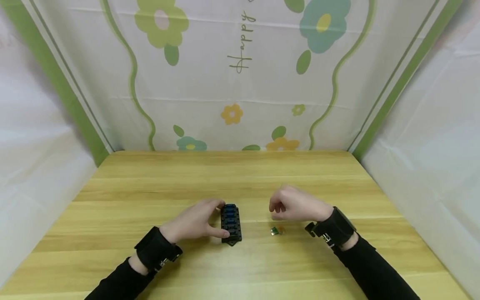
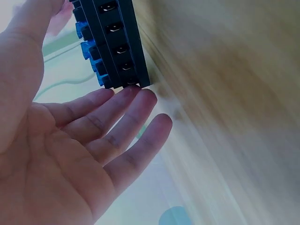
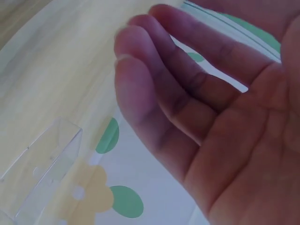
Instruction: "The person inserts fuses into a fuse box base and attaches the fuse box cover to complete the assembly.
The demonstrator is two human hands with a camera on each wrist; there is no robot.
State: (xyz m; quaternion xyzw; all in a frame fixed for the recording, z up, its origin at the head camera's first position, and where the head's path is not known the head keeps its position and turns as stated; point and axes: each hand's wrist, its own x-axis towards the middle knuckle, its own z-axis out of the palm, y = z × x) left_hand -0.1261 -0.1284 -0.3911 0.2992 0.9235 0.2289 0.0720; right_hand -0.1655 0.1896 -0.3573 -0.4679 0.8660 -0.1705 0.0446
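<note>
- Head view: the black block (image 1: 231, 227) lies on the table (image 1: 168, 273) between the two hands, its long side running away from the person, blue parts (image 1: 229, 211) showing toward its far end
- The left hand (image 1: 193, 221) spans the block lengthwise, thumb at the near end and fingers at the far end; the left wrist view shows those fingers only slightly bent, some tips against the block's end
- The right hand (image 1: 301, 204), fingers bent well inward, is just beyond a green piece (image 1: 275, 231) and an orange piece (image 1: 281, 230), both too small to identify; its thumb tip is hidden in the right wrist view, so I cannot tell whether it has hold of anything
- The step in hand, I judge, is steadying the block with one hand while the other works apart from it
- The next move seems to call for fine fingertip control near the small pieces and a block kept from sliding
- The surface is yellowish wood grain; a clear plastic box (image 3: 40, 171) shows on it in the right wrist view
- Behind hangs a white cloth (image 1: 210, 83) with flowers (image 1: 150, 18), wavy green lines (image 1: 133, 75) and a sideways "Happy" (image 1: 241, 46); pale cloth (image 1: 41, 137) closes both sides
</note>
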